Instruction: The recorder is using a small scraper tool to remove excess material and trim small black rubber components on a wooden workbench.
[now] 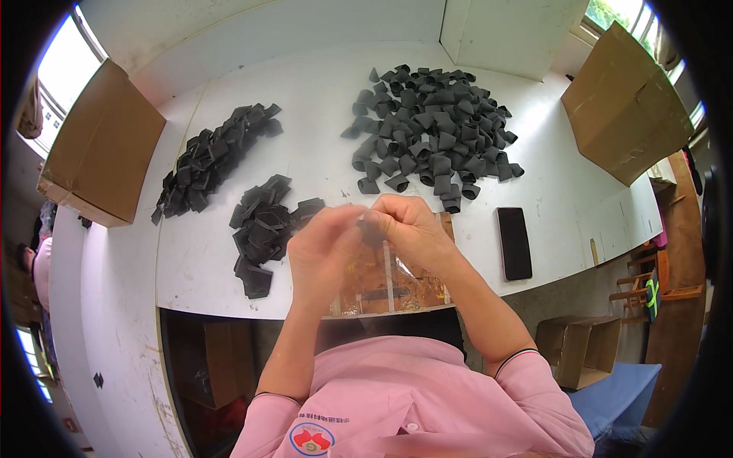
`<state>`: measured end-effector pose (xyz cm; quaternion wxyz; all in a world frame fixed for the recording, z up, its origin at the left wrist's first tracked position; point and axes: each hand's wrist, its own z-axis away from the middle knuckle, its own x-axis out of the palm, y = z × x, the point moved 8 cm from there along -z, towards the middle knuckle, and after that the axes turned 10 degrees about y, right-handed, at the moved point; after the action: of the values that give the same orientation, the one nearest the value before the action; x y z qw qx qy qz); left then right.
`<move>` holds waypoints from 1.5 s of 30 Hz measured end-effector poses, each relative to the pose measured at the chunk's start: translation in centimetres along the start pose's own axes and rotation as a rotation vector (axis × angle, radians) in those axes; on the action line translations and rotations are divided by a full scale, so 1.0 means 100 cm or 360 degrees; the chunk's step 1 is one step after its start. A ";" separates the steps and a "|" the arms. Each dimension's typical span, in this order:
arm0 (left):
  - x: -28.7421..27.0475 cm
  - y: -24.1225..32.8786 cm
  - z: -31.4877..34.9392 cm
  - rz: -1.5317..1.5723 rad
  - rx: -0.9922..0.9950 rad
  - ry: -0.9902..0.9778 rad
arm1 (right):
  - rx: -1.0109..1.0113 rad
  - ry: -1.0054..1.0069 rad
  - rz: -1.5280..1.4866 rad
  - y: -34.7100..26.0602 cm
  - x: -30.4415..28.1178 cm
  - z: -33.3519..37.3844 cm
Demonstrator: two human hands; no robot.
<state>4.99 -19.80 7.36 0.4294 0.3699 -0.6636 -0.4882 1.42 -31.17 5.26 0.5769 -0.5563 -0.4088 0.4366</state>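
Note:
Above the front edge of the white table my two hands meet. My right hand (416,233) is closed, thumb and forefinger pinching a small dark grey piece of sheet material (372,233), mostly hidden by the fingers. Smeared by motion, my left hand (324,240) has its fingertips at the same piece; its grip is unclear. Below them lies a worn brown board (412,286) with clear strips across it. Beside my left hand is a small heap of flat black pieces (259,221). Beyond my right hand spreads a large pile of dark grey rolled, tube-like pieces (435,122).
A longer heap of flat black pieces (214,160) lies at the far left. A phone (515,244) rests right of my right forearm. Cardboard boxes stand at the left (107,145) and right (626,107); an open carton (580,351) sits below the table's right side.

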 end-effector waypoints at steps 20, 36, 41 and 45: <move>0.025 0.031 0.008 -0.0405 0.0709 -0.0251 | -0.1248 0.0456 0.0850 -0.049 -0.003 0.039; -0.002 -0.020 0.011 0.1067 -0.0217 -0.0033 | -0.1392 0.0578 0.0825 -0.054 -0.003 0.047; 0.001 -0.003 0.005 0.0340 0.0018 0.0010 | -0.1324 0.0644 0.0995 -0.052 -0.004 0.052; -0.002 -0.012 0.003 -0.0250 0.0033 -0.0139 | -0.1065 0.0507 0.0950 -0.061 -0.004 0.048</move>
<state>4.88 -19.86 6.09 0.3566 0.4035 -0.6557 -0.5292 -2.97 -30.20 11.55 0.2707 -0.8648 -0.2557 0.3368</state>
